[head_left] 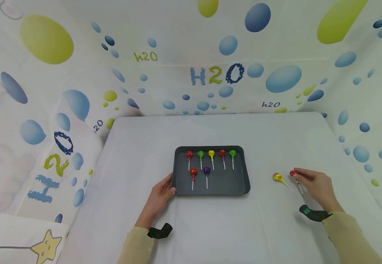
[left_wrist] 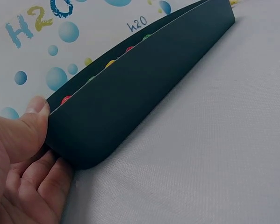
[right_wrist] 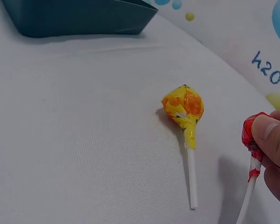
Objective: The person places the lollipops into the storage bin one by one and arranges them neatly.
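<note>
My left hand (head_left: 158, 196) grips the left side of a dark grey tray (head_left: 227, 183). In the left wrist view its thumb (left_wrist: 37, 109) lies at the rim and the other fingers curl low against the wall. Over at the right, my right hand (head_left: 317, 185) pinches a red-wrapped lollipop (right_wrist: 247, 133) by its head, white stick pointing down. Just left of it lies a yellow lollipop (right_wrist: 183, 109) with orange patches, flat on the cloth. Inside the tray, a back row has red, green and yellow lollipops; in front are a red lollipop (head_left: 193, 171) and a purple lollipop (head_left: 206, 171).
A white cloth (head_left: 138, 146) covers the table under the tray. Behind and at both sides hang white sheets (head_left: 177, 40) printed with blue and green drops and H2O lettering. A cloth with a yellow star (head_left: 47, 247) shows at the lower left.
</note>
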### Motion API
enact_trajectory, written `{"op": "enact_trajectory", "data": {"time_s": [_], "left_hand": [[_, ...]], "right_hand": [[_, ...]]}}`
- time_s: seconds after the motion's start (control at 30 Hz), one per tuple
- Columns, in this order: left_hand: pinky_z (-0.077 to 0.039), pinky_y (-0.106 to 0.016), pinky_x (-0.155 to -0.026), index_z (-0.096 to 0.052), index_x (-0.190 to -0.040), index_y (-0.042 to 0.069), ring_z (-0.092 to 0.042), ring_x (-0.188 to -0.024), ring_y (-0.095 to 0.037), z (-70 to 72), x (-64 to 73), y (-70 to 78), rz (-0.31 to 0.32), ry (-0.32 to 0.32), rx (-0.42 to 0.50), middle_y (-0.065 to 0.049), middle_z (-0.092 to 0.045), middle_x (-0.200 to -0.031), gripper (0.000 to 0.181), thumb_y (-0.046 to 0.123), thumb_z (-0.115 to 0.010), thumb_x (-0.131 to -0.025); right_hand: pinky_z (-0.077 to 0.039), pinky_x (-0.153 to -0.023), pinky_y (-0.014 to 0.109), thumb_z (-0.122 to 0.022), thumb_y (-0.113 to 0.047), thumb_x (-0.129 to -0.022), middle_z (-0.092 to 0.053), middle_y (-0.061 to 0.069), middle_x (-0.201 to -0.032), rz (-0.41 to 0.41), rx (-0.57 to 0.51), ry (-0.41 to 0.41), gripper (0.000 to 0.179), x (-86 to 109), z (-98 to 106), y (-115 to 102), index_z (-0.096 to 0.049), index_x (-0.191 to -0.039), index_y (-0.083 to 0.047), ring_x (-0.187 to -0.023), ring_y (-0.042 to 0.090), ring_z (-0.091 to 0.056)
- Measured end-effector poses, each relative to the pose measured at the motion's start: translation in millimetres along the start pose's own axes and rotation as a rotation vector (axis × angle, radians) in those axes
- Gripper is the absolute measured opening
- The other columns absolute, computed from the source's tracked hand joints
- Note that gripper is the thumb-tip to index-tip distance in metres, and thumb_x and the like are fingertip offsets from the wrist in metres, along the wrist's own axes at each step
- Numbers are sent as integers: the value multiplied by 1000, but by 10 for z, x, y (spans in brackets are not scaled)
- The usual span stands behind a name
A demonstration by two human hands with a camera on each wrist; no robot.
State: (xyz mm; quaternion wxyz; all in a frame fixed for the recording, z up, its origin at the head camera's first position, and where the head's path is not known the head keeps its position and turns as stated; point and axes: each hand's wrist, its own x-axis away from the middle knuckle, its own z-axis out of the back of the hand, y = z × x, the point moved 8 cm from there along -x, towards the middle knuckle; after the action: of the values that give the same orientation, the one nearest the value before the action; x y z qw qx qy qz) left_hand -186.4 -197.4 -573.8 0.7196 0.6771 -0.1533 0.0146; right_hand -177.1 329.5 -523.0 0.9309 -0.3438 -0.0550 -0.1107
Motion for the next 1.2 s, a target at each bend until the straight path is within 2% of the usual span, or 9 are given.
{"op": "enact_trajectory", "data": {"time_s": [0.2,0.37,0.57,0.63,0.77,0.97,1.07,1.2], "left_hand": [[-36,-30,-116,-28,-159,-3,-28,-155,-32,6,18,5,-4,-3,-10,-19,-28,-167,65,-6,-57,-100],[-38,-26,-115,-29,-159,-3,-29,-154,-33,6,32,5,-11,-1,-17,-20,-29,-167,65,-5,-57,-100],[-38,-25,-115,-28,-159,-4,-28,-155,-34,-4,36,-7,-12,-10,-5,-21,-28,-167,65,-6,-57,-100],[-37,-27,-116,-29,-159,-3,-28,-155,-32,0,36,-9,-3,-5,-2,-19,-28,-167,65,-5,-57,-100],[-36,-30,-116,-28,-159,-4,-27,-155,-33,2,43,-3,-3,-8,-10,-21,-28,-167,65,-5,-57,-100],[-39,-23,-115,-27,-159,-4,-27,-155,-33,-4,44,6,-12,-15,13,-22,-27,-167,65,-6,-56,-101],[-40,-19,-113,-27,-159,-5,-27,-155,-34,-6,43,19,-21,-14,26,-22,-27,-166,65,-7,-56,-100],[-41,-15,-111,-28,-158,-6,-26,-154,-37,-11,34,36,-38,-14,27,-24,-28,-166,65,-7,-56,-100]], "right_hand": [[-47,-58,16,-60,-39,-104,-67,30,-128,-14,-17,16,50,-6,17,-11,-64,-137,-2,-106,35,-59],[-47,-62,9,-62,-38,-102,-70,29,-122,0,-18,69,49,-18,80,-59,-66,-135,-2,-102,31,-63],[-47,-65,5,-65,-40,-100,-70,27,-123,19,-41,130,49,-35,142,-183,-68,-133,-3,-86,0,-56],[-48,-67,3,-65,-41,-100,-70,27,-124,31,-65,129,50,-46,122,-247,-68,-133,-3,-86,-6,-53],[-47,-71,0,-64,-41,-100,-70,26,-124,72,-98,124,49,-78,53,-419,-68,-133,-4,-88,-7,-54],[-47,-75,-1,-68,-37,-99,-73,23,-121,168,-164,91,46,-184,-146,-822,-70,-130,-3,-84,-18,-55],[-50,-75,1,-71,-32,-97,-75,20,-119,200,-185,67,42,-241,-307,-1046,-72,-128,-4,-86,-14,-60],[-52,-75,4,-75,-22,-94,-76,18,-115,267,-209,43,35,-299,-529,-1336,-74,-124,-4,-92,7,-73]]}}
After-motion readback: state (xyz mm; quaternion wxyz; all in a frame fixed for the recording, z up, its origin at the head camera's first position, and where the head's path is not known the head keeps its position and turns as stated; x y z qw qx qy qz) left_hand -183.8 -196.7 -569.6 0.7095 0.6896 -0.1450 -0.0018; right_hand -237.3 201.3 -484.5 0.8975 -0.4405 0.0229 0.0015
